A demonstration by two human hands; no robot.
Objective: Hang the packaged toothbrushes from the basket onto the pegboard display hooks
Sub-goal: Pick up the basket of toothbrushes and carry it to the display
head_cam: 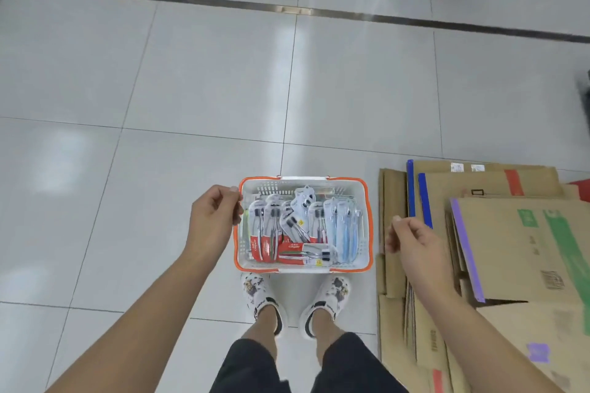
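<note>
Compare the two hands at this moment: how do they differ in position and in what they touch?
The left hand sits at the left rim of the basket, fingertips at its orange edge; the right hand hangs apart from the basket, over the flattened cardboard boxes. The left hand's fingers curl toward the rim; the right's curl loosely on nothing. Both are bare and hold no toothbrush packs.

A white basket with an orange rim sits on the floor, filled with packaged toothbrushes: most lean upright in a row, 1 red-carded pack lies flat along its near edge
</note>
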